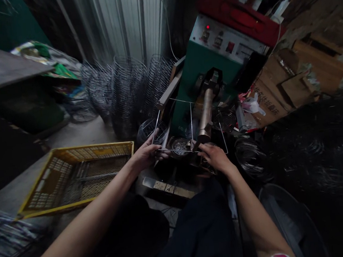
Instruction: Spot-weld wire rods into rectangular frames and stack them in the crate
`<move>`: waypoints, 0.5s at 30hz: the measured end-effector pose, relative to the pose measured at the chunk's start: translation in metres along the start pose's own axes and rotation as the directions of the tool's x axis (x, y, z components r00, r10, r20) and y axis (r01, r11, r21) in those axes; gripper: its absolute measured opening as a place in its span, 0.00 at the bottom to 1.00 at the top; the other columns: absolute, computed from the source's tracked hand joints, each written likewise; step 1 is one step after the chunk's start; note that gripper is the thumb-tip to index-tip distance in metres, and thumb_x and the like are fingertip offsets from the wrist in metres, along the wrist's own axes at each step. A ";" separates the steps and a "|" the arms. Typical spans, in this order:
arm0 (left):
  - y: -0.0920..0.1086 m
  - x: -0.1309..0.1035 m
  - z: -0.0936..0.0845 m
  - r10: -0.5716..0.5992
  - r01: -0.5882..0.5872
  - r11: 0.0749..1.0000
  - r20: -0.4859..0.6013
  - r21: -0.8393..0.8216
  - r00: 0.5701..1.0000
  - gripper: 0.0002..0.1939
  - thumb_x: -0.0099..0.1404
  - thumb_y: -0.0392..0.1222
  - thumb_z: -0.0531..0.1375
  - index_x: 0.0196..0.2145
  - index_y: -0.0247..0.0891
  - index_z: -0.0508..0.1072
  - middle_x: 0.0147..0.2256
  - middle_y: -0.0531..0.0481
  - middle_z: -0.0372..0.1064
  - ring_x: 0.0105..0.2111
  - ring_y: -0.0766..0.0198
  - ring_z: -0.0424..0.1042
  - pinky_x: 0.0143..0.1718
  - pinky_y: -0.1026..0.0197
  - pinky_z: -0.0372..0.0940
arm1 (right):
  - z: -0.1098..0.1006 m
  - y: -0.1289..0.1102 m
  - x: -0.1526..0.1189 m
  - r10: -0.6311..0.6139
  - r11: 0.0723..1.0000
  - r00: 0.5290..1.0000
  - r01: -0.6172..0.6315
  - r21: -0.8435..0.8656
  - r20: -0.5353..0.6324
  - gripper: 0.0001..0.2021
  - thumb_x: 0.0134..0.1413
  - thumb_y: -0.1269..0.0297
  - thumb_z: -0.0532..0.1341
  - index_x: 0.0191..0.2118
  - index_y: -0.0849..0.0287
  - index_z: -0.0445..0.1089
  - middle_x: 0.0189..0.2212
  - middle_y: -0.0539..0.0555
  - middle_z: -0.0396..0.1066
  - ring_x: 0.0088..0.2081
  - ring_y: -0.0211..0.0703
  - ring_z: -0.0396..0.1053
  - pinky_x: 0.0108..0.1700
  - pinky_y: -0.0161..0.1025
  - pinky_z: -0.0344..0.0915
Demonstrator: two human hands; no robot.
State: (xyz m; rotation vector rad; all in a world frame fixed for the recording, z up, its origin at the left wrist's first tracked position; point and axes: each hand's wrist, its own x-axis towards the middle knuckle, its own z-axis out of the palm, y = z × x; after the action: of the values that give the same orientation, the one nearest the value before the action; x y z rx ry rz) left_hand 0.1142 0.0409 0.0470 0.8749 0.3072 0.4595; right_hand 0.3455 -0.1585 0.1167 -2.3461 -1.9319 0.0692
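Observation:
A thin metal wire frame [191, 121] is held up in front of a green machine [183, 90], close to the end of its thick metal arm [207, 110]. My left hand [149, 151] is closed on the frame's left corner, with fingers round the wire. My right hand [213, 155] pinches the near wire just right of the frame's middle upright, below the metal arm's tip. Between the hands, behind the near wire, sits a round bowl [180, 146] of small metal pieces.
Left of my left arm lies a yellow crate [54, 153] with metal rods. Tall stacks of wire rings [129, 88] stand behind it. Cardboard boxes [272, 96] are at the right, above bundled wire parts [252, 157]. A wire basket [148, 130] stands beyond my left hand.

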 end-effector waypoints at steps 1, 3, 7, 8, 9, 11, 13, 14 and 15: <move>0.000 0.001 0.000 0.005 -0.005 1.000 0.004 0.000 1.000 0.52 0.62 0.29 0.57 0.70 0.42 0.25 0.30 0.40 0.79 0.27 0.54 0.79 0.23 0.64 0.68 | 0.001 0.001 0.000 -0.005 1.000 1.000 0.005 0.006 -0.006 0.22 0.66 0.60 0.58 0.64 0.47 0.62 0.52 0.54 0.73 0.50 0.49 0.73 0.49 0.40 0.67; -0.001 0.002 -0.003 0.006 -0.006 1.000 0.010 -0.005 1.000 0.52 0.62 0.30 0.57 0.70 0.42 0.25 0.30 0.40 0.79 0.27 0.54 0.79 0.23 0.64 0.69 | 0.004 0.003 0.000 -0.006 1.000 1.000 0.007 0.019 -0.016 0.21 0.66 0.60 0.58 0.63 0.47 0.64 0.52 0.54 0.74 0.49 0.49 0.73 0.48 0.40 0.68; -0.004 0.002 -0.009 -0.024 0.024 1.000 0.028 -0.003 0.999 0.49 0.63 0.30 0.58 0.71 0.41 0.30 0.32 0.39 0.80 0.28 0.55 0.80 0.24 0.63 0.71 | 0.013 0.006 0.000 -0.037 0.990 0.995 0.049 0.133 -0.091 0.20 0.65 0.59 0.60 0.61 0.49 0.67 0.50 0.55 0.74 0.49 0.48 0.73 0.49 0.40 0.68; -0.004 0.002 -0.010 -0.026 0.026 1.000 0.032 -0.002 0.999 0.48 0.64 0.30 0.57 0.71 0.42 0.31 0.32 0.40 0.80 0.29 0.55 0.80 0.25 0.63 0.72 | 0.014 0.008 0.000 -0.044 0.982 0.991 0.066 0.178 -0.124 0.20 0.64 0.57 0.61 0.60 0.50 0.67 0.49 0.55 0.74 0.48 0.48 0.73 0.50 0.40 0.67; -0.004 0.002 -0.010 -0.022 0.023 1.000 0.034 -0.004 0.999 0.48 0.64 0.29 0.57 0.71 0.42 0.32 0.32 0.40 0.80 0.29 0.56 0.80 0.26 0.63 0.73 | 0.015 0.011 -0.002 -0.047 0.972 0.987 0.081 0.221 -0.156 0.22 0.63 0.56 0.62 0.60 0.51 0.67 0.48 0.55 0.74 0.48 0.48 0.73 0.51 0.41 0.67; -0.004 0.003 -0.010 -0.018 0.018 1.000 0.030 -0.011 0.999 0.47 0.64 0.29 0.56 0.71 0.42 0.32 0.32 0.41 0.80 0.29 0.57 0.80 0.27 0.63 0.73 | 0.016 0.021 -0.006 -0.006 0.962 0.973 0.068 0.264 -0.229 0.25 0.59 0.52 0.64 0.59 0.53 0.68 0.48 0.57 0.74 0.48 0.49 0.71 0.52 0.42 0.67; -0.004 0.004 -0.009 -0.026 0.026 1.000 0.024 -0.015 0.999 0.48 0.64 0.29 0.57 0.71 0.42 0.31 0.31 0.42 0.80 0.28 0.57 0.80 0.27 0.63 0.73 | 0.014 0.036 -0.012 0.132 0.968 0.932 -0.048 0.246 -0.337 0.25 0.58 0.49 0.64 0.57 0.56 0.71 0.50 0.60 0.72 0.52 0.52 0.69 0.56 0.47 0.64; -0.004 0.004 -0.008 -0.031 0.031 0.999 0.023 -0.014 0.999 0.48 0.64 0.29 0.57 0.71 0.42 0.31 0.31 0.41 0.79 0.28 0.57 0.80 0.26 0.63 0.73 | 0.012 0.043 -0.016 0.233 0.960 0.887 -0.144 0.240 -0.399 0.24 0.60 0.49 0.62 0.56 0.57 0.72 0.51 0.62 0.71 0.54 0.54 0.67 0.57 0.50 0.62; -0.005 0.004 -0.007 -0.034 0.034 0.999 0.024 -0.012 0.999 0.49 0.64 0.29 0.57 0.71 0.43 0.30 0.31 0.41 0.79 0.28 0.57 0.80 0.26 0.63 0.73 | 0.010 0.050 -0.020 0.330 0.937 0.835 -0.233 0.261 -0.440 0.24 0.61 0.48 0.59 0.55 0.59 0.72 0.51 0.63 0.71 0.54 0.55 0.66 0.58 0.52 0.61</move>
State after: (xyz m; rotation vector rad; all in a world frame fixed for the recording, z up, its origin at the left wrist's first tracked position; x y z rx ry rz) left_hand 0.1162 0.0450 0.0388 0.8614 0.2965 0.4189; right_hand 0.3896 -0.1869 0.1008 -2.2249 -1.2788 -0.2624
